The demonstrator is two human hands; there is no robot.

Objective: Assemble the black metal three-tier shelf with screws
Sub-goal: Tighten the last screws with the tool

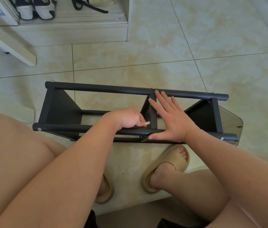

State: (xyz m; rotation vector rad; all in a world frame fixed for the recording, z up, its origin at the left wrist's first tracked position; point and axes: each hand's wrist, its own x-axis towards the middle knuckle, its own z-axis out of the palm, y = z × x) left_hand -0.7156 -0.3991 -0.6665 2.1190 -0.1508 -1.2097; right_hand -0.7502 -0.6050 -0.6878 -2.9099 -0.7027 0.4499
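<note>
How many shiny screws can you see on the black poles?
5: back pole has left end, middle, right end; front pole has left end, right end. Hands may hide more.

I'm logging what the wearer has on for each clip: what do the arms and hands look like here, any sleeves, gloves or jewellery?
Both forearms are bare, with no sleeves in view. The left hand and the right hand have no gloves, and no rings, watch or bracelet show on either hand or wrist.

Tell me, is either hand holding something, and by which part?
The left hand pinches a small silvery tool by one end, the other end poking out. The right hand holds nothing; it lies flat on the black shelf.
</note>
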